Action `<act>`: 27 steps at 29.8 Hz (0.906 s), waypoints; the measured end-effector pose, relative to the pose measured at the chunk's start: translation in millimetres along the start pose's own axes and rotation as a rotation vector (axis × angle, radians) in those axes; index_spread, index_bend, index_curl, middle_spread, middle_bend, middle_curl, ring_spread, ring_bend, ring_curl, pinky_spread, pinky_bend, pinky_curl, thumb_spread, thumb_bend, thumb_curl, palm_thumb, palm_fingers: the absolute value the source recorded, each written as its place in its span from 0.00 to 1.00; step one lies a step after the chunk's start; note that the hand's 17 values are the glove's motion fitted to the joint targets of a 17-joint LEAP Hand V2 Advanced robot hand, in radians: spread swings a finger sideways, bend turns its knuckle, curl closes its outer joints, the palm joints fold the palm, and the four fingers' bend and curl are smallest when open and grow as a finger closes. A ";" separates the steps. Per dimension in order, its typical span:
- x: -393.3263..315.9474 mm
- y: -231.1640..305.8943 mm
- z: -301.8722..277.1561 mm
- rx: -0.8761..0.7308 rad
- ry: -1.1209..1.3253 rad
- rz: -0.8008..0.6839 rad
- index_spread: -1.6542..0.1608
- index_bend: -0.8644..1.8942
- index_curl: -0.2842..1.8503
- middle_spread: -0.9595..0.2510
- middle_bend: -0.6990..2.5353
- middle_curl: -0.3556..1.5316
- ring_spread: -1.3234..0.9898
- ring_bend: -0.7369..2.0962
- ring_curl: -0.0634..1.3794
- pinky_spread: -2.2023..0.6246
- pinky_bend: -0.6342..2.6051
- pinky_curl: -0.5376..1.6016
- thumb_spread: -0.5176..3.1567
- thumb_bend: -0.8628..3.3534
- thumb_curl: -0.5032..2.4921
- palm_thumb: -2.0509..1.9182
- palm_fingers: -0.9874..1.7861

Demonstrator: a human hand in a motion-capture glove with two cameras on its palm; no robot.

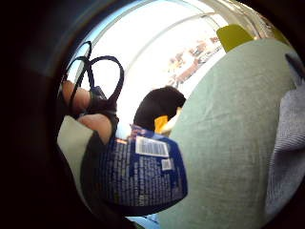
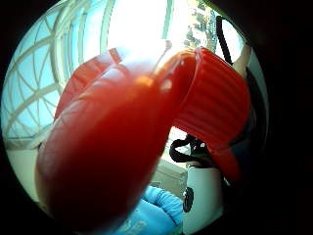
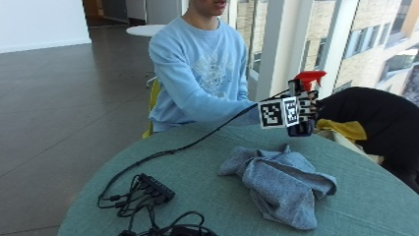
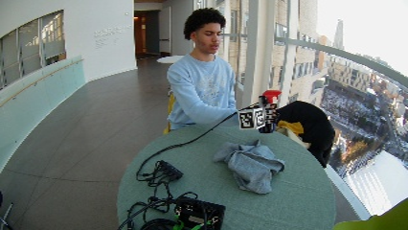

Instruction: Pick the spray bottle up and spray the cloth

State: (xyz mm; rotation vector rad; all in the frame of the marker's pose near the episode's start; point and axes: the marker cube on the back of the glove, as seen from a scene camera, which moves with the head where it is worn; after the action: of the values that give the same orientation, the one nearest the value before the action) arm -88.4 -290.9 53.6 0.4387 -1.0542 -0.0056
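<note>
- Spray bottle, dark blue plastic with red trigger head (image 3: 305, 98), is lifted above the round green table (image 3: 196, 191), near its far edge.
- We judge it light, rigid, maybe slick; take it at the neck under the trigger.
- Gloved right hand (image 3: 298, 110) is curled round it, raised, well apart from the crumpled grey cloth (image 3: 282, 182).

Glossy plastic against matt cloth

The spray bottle (image 3: 304, 103) has a smooth, shiny red plastic head with a ribbed collar and a glossy blue printed label. The grey cloth (image 3: 280, 183) looks soft, matt and finely ribbed, lying crumpled. The table (image 3: 196, 196) wears a matt green woven cover, faintly creased.
</note>
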 end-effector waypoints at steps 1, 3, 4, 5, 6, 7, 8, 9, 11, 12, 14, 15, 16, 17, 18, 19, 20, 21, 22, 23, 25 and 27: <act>2.2 0.6 3.9 -0.005 0.005 -0.005 0.80 0.37 0.36 0.73 0.33 0.45 0.54 0.44 0.32 0.79 0.29 0.42 0.30 0.20 0.41 0.75 0.77; 6.2 1.1 9.2 -0.009 0.014 -0.013 0.80 0.36 0.35 0.73 0.33 0.45 0.54 0.44 0.32 0.79 0.29 0.42 0.30 0.20 0.41 0.75 0.77; 8.0 1.1 10.8 -0.009 0.017 -0.015 0.80 0.37 0.35 0.73 0.33 0.45 0.54 0.44 0.32 0.79 0.29 0.42 0.30 0.20 0.41 0.75 0.77; 9.6 1.0 11.8 -0.008 0.019 -0.014 0.80 0.37 0.35 0.73 0.33 0.45 0.54 0.44 0.32 0.79 0.29 0.42 0.30 0.20 0.41 0.75 0.78; 11.0 0.9 12.5 -0.006 0.021 -0.013 0.80 0.36 0.35 0.73 0.33 0.45 0.54 0.44 0.32 0.79 0.29 0.42 0.31 0.20 0.41 0.75 0.77; 12.1 0.9 13.0 -0.004 0.021 -0.011 0.80 0.36 0.35 0.73 0.33 0.45 0.54 0.44 0.32 0.79 0.29 0.42 0.31 0.20 0.41 0.75 0.78; 13.1 1.1 13.6 -0.003 0.022 -0.009 0.80 0.36 0.35 0.73 0.33 0.45 0.54 0.44 0.32 0.79 0.29 0.42 0.31 0.20 0.41 0.74 0.78; 14.0 1.5 14.3 -0.002 0.023 -0.008 0.80 0.36 0.35 0.73 0.33 0.45 0.54 0.44 0.32 0.79 0.29 0.42 0.31 0.20 0.41 0.74 0.78; 16.3 3.3 16.5 -0.004 0.030 -0.007 0.80 0.36 0.35 0.73 0.33 0.45 0.54 0.44 0.32 0.79 0.29 0.42 0.31 0.20 0.41 0.74 0.78; 17.5 4.2 17.9 -0.006 0.033 -0.007 0.80 0.36 0.35 0.73 0.33 0.45 0.54 0.44 0.32 0.79 0.29 0.42 0.32 0.20 0.41 0.74 0.78; 19.1 5.3 19.8 -0.010 0.039 -0.008 0.80 0.36 0.34 0.73 0.33 0.45 0.54 0.44 0.32 0.79 0.29 0.42 0.32 0.20 0.40 0.74 0.78; 19.6 5.4 20.0 -0.013 0.041 -0.008 0.80 0.36 0.34 0.73 0.33 0.45 0.54 0.44 0.32 0.79 0.29 0.42 0.32 0.20 0.40 0.74 0.78; 19.9 5.2 19.7 -0.017 0.043 -0.008 0.80 0.36 0.34 0.73 0.33 0.45 0.54 0.44 0.32 0.79 0.29 0.42 0.32 0.20 0.40 0.74 0.78; 20.1 5.0 19.2 -0.023 0.045 -0.006 0.80 0.36 0.34 0.73 0.33 0.45 0.54 0.44 0.32 0.79 0.29 0.42 0.32 0.20 0.40 0.74 0.78; 20.3 5.0 18.5 -0.030 0.046 -0.003 0.80 0.36 0.34 0.73 0.33 0.45 0.54 0.44 0.32 0.79 0.29 0.42 0.33 0.20 0.40 0.74 0.78; 20.4 5.0 17.8 -0.036 0.047 0.001 0.80 0.36 0.34 0.73 0.33 0.45 0.54 0.44 0.32 0.79 0.29 0.42 0.33 0.20 0.40 0.74 0.78; 20.5 5.3 16.8 -0.040 0.049 0.005 0.80 0.36 0.34 0.73 0.33 0.45 0.54 0.44 0.32 0.79 0.29 0.42 0.34 0.19 0.40 0.73 0.78; 20.5 5.7 15.5 -0.044 0.051 0.008 0.80 0.36 0.34 0.73 0.34 0.45 0.54 0.44 0.32 0.79 0.29 0.42 0.35 0.19 0.39 0.73 0.78; 20.6 6.3 14.2 -0.048 0.054 0.009 0.80 0.37 0.34 0.74 0.34 0.45 0.54 0.43 0.32 0.79 0.28 0.42 0.35 0.19 0.39 0.73 0.78; 20.7 7.2 12.7 -0.051 0.060 0.010 0.80 0.37 0.34 0.74 0.34 0.45 0.54 0.43 0.32 0.79 0.29 0.42 0.36 0.19 0.39 0.72 0.77; 20.5 9.6 9.1 -0.061 0.076 0.009 0.79 0.36 0.33 0.73 0.33 0.44 0.54 0.43 0.32 0.79 0.29 0.42 0.38 0.19 0.38 0.72 0.76; 19.0 13.0 2.6 -0.076 0.099 0.006 0.79 0.35 0.32 0.73 0.33 0.44 0.54 0.43 0.32 0.80 0.29 0.42 0.39 0.19 0.37 0.71 0.74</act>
State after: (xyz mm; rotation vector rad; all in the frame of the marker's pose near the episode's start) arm -83.7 -284.0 75.2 0.3628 -0.9544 -0.0181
